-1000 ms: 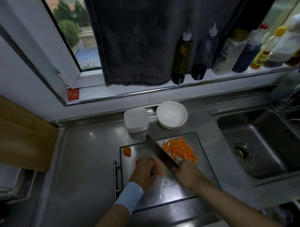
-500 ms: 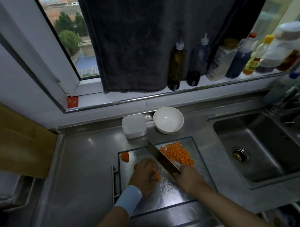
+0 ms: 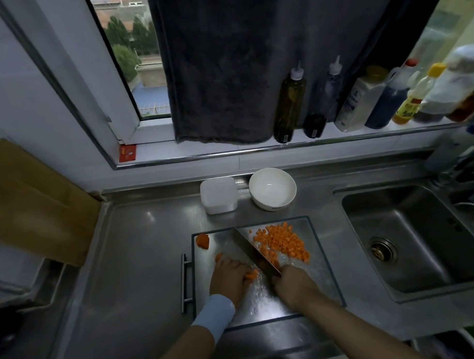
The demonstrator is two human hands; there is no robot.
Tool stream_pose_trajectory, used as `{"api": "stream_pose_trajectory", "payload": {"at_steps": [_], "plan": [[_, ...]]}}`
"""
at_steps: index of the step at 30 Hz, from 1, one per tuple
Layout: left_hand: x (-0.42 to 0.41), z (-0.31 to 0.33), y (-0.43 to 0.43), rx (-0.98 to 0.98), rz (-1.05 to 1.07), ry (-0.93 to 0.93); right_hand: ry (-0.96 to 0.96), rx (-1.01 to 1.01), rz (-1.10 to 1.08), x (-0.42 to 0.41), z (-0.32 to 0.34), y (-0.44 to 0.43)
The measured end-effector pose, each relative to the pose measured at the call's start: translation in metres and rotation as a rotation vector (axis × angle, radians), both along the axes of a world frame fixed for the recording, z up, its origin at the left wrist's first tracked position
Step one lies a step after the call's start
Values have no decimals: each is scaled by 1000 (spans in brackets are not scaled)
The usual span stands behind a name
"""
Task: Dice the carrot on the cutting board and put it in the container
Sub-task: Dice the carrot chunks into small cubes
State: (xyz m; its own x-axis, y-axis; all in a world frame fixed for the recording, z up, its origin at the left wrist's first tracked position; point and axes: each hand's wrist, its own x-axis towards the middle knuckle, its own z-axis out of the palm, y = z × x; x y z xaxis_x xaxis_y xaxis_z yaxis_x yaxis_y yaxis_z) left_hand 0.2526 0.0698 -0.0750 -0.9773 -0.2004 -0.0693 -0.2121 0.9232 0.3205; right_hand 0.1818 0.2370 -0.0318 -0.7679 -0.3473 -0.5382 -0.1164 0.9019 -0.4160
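Mid-dice: your left hand point(image 3: 228, 276) clamps the orange carrot strips point(image 3: 251, 274) mid-board on the grey rectangular cutting board point(image 3: 322, 273); your right hand point(image 3: 290, 285) grips the broad steel cleaver point(image 3: 253, 250). Next, slice across them carefully before filling the white square container point(image 3: 218, 195).

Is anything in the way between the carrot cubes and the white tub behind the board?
Nothing visible: bare counter separates the carrot cubes from the white tub. The knife blade lies along the cubes' left side.
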Motion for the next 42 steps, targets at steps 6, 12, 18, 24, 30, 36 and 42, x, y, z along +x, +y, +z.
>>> {"api": "stream_pose_trajectory", "payload": {"at_steps": [6,12,18,24,30,36,42], "plan": [[4,-1,8,91,100,19,-9,14,10,1,1,-4],[3,-12,-11,192,-184,111,-12,29,3,2,-1,-10],[-6,-14,-5,210,-222,-5,-2,26,13,4,-3,-12],[-6,-25,-5,312,-218,120,126,50,21,17,3,-9],[-12,-17,-9,198,-299,127,177,122,31,28,8,-5],[-15,-17,-13,193,-331,225,149,137,25,30,8,-8],[-9,-23,-17,134,-270,183,26,97,22,15,4,-16]]}}
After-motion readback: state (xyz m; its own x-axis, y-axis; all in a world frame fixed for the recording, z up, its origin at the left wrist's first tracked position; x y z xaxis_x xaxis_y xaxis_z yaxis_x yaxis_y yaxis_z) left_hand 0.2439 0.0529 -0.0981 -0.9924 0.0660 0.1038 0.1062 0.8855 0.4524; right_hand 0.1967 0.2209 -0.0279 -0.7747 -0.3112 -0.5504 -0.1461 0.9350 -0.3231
